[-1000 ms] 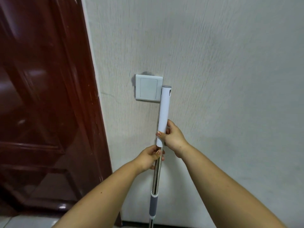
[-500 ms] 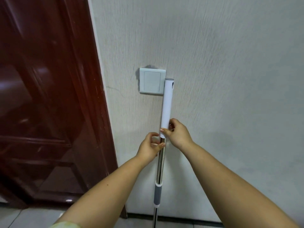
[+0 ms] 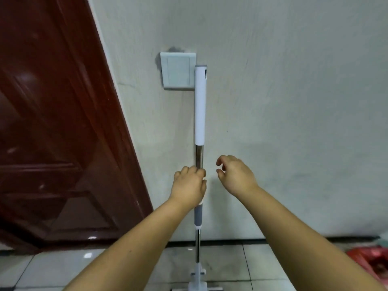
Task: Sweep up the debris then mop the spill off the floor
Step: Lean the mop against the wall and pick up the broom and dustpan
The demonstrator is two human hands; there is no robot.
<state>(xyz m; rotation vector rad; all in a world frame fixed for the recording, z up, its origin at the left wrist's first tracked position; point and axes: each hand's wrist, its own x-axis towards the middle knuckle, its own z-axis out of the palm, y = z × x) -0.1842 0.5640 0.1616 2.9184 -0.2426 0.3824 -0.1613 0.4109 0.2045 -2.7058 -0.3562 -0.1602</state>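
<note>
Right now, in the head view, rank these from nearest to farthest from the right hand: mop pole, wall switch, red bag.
1. Mop pole, just left of the right hand.
2. Wall switch, higher up, to the left.
3. Red bag, low down, far right.

Mop (image 3: 200, 106) stands upright against wall (image 3: 294, 101), white grip top just beside switch plate (image 3: 178, 70). I see left hand (image 3: 190, 185) curled round bare metal shaft below grip. Right hand (image 3: 235, 175) apart from shaft, just right of it, fingers loosely curled, holding nothing. Dark red door (image 3: 52, 122) at left. Mop base on tiled floor (image 3: 231, 265). Blurred red object (image 3: 373, 261) in lower right corner.
</note>
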